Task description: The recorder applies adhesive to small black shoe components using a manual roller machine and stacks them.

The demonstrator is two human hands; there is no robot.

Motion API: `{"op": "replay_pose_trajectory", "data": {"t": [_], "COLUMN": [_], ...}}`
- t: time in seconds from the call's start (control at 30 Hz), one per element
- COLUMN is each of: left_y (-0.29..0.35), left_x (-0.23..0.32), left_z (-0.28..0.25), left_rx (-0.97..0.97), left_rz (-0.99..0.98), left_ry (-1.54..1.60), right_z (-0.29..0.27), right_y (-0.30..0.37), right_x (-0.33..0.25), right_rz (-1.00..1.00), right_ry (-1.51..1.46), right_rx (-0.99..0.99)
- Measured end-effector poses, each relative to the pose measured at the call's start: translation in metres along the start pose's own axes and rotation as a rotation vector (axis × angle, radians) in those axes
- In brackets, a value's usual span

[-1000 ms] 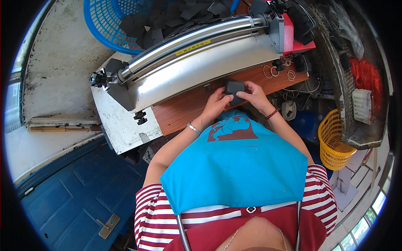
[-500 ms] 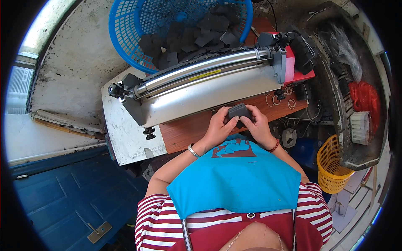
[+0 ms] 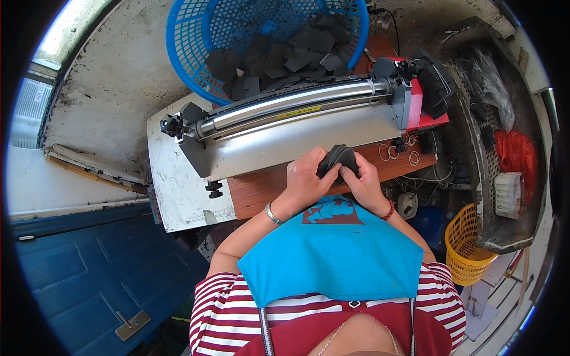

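Observation:
A small stack of thin dark grey sheets (image 3: 337,160) is held between my two hands, its edges bent and slightly fanned. My left hand (image 3: 307,175) grips the stack's left side with curled fingers. On the other side, my right hand (image 3: 363,183) holds it with the thumb pressed on the near face. Just beyond my hands stands a roller machine (image 3: 291,113) with a shiny metal roller and a sloping metal plate. Behind it, a blue plastic basket (image 3: 178,56) holds many loose dark grey pieces (image 3: 309,41).
The machine rests on a brown and white tabletop (image 3: 252,193). Pale rings (image 3: 414,158) and cables lie at its right end. A yellow basket (image 3: 469,264) stands low at the right, below a dirty trough (image 3: 504,237) with a red plastic bag (image 3: 518,154). A blue door (image 3: 77,267) is at left.
The stack has turned from a squared block to a bent, fanned bundle. My left hand has shifted its grip onto the stack's side. The whole view has shifted slightly.

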State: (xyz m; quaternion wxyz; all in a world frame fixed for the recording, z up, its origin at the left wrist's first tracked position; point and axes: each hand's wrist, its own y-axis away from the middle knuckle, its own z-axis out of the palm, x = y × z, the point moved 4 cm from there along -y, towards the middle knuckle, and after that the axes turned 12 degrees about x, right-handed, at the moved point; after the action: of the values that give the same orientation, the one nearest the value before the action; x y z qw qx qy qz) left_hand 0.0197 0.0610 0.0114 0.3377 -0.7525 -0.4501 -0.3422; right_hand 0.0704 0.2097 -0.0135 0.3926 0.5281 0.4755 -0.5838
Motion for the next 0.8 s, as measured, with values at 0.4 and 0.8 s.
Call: {"op": "replay_pose_trajectory", "data": {"t": [0.4, 0.8], "left_y": [-0.002, -0.013], "left_x": [-0.006, 0.014], "left_z": [0.01, -0.011], "left_rx": [-0.166, 0.307], "left_rz": [-0.527, 0.152], "left_ry": [1.175, 0.352], "right_z": [0.013, 0.017], "right_y": [-0.004, -0.013], "right_x": [-0.008, -0.032], "right_rz": [0.638, 0.013], "right_ry": [-0.577, 0.12], "right_rx": [-0.218, 0.061]}}
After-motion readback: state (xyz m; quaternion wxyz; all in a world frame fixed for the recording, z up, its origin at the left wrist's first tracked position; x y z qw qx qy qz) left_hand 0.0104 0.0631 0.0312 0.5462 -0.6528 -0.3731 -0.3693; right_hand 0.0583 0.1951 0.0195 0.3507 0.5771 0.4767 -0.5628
